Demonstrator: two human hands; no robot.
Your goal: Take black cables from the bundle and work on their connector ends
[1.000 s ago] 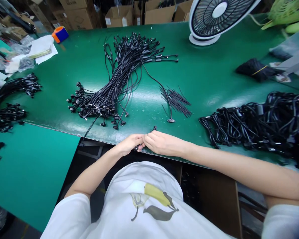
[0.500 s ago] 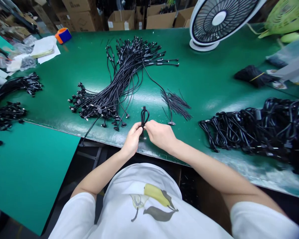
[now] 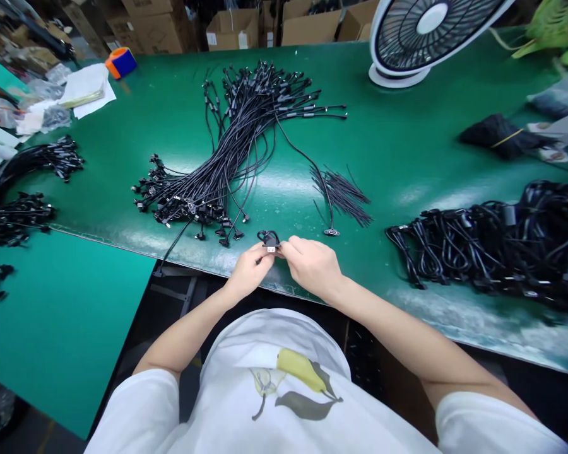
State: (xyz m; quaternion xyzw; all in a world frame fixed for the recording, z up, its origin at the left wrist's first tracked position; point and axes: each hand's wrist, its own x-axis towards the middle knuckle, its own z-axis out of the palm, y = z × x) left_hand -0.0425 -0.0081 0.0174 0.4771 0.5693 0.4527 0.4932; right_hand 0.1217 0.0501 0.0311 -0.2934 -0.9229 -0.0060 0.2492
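My left hand (image 3: pixel 248 271) and my right hand (image 3: pixel 312 266) meet at the near edge of the green table (image 3: pixel 397 151). Both pinch a small coiled black cable (image 3: pixel 268 239) between their fingertips, just above the table top. A big fan-shaped bundle of loose black cables (image 3: pixel 227 164) lies right behind my hands. A single black cable with a connector (image 3: pixel 330 231) ends just right of my right hand. A small bunch of thin black ties (image 3: pixel 343 195) lies beyond it.
A heap of coiled black cables (image 3: pixel 497 246) fills the right side. More cable bundles (image 3: pixel 23 189) lie at the left. A white fan (image 3: pixel 421 38) stands at the back right, cardboard boxes (image 3: pixel 231 28) behind the table, papers (image 3: pixel 85 88) and an orange-blue tape roll (image 3: pixel 118 63) back left.
The hands lifted a looped cable from the table edge, held it upright, and now the loop is folded down small between the fingertips. The view shifted slightly.
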